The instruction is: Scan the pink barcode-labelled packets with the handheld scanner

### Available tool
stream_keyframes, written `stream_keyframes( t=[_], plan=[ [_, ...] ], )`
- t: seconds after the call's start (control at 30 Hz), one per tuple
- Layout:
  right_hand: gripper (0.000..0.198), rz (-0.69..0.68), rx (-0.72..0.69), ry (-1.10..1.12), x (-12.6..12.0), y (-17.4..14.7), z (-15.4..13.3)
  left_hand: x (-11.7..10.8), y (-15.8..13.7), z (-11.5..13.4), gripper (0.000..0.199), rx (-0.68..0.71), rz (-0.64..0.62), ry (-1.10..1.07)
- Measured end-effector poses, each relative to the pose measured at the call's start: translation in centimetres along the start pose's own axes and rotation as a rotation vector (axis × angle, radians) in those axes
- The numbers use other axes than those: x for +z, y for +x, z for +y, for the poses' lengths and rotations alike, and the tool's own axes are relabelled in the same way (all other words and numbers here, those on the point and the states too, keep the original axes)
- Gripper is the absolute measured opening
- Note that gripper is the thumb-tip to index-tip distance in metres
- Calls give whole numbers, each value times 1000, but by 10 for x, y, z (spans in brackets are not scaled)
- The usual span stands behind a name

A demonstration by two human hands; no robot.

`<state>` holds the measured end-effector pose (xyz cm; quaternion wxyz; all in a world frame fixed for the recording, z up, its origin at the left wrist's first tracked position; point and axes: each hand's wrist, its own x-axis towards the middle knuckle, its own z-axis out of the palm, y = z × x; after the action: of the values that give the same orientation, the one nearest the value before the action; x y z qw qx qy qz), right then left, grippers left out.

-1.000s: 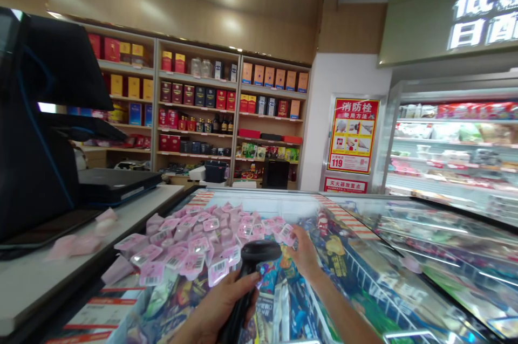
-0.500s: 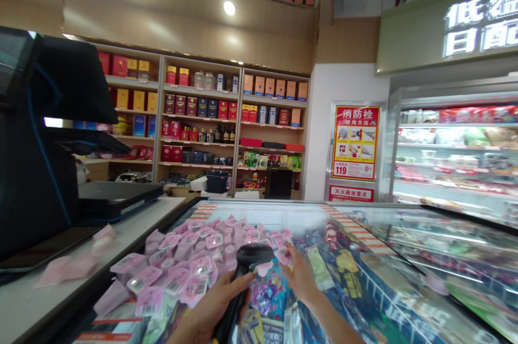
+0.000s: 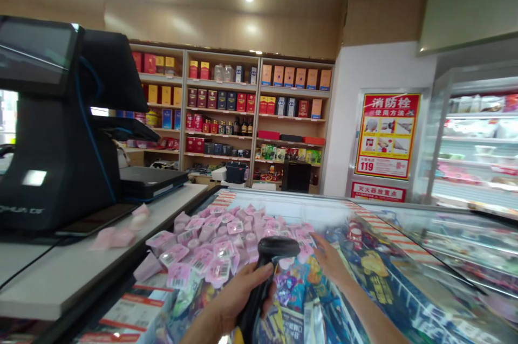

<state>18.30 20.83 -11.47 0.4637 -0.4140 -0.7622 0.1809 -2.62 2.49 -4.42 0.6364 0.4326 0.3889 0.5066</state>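
In the head view, my left hand (image 3: 245, 293) is wrapped round the handle of a black barcode scanner (image 3: 278, 247), its head tilted forward over the glass. My right hand (image 3: 332, 263) is at the right edge of a heap of small pink sealed cups (image 3: 204, 260). Its fingers are closed at the side of one pink cup (image 3: 305, 246), partly hiding it. Many of the cups show barcodes on their lids. They lie on the glass top of a chest freezer (image 3: 291, 201), through which colourful packets (image 3: 285, 287) show.
At the left a black checkout terminal (image 3: 44, 155) stands on a white counter (image 3: 44, 284), with several more pink cups (image 3: 115, 237) at the counter's edge. Shelves of boxed goods (image 3: 220, 98) line the back wall. A lit refrigerated display (image 3: 481, 152) stands at the right.
The view has turned left, so the scene sits farther right and more of the terminal shows. Both hands and the scanner keep about the same place over the glass.
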Motion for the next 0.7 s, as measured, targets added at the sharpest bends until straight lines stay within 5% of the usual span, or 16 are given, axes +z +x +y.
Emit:
stream_keyframes(
  t=[0.17,0.53,0.7],
  plan=[
    [33,-74,4,-107,13,6,-8,0,-1,-1,28,-3,-29,-7],
    [12,116,30,-255,17,10,-10,8,-3,-3,29,-11,-97,-17],
    [14,232,22,-280,-7,2,-16,3,1,5,28,12,-102,-33]
  ],
)
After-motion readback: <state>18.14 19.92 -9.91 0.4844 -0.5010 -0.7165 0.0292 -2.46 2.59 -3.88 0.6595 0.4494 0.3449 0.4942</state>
